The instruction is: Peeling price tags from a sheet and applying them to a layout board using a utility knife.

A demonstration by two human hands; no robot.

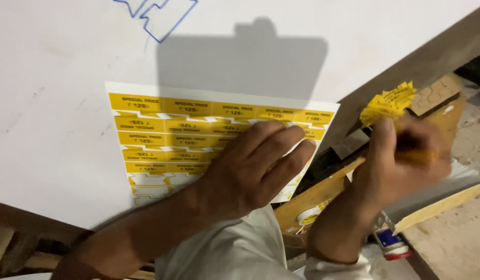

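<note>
Right now, from my head view, my left hand point(255, 166) lies spread flat on the yellow sticker sheet point(198, 135) on the white table point(53, 103); my right hand point(401, 155), blurred, pinches a bunch of yellow stickers point(388, 102) past the table's edge. I judge those stickers could cling together or crease; the sheet could slide if I ease off. I see no containers plainly.

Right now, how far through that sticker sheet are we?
Done: the bottom rows of the sticker sheet are blank where labels have come off. In hand: the right hand holds a bunch of peeled yellow stickers; the left hand lies flat on the sheet. Left: the upper rows remain full.
</note>
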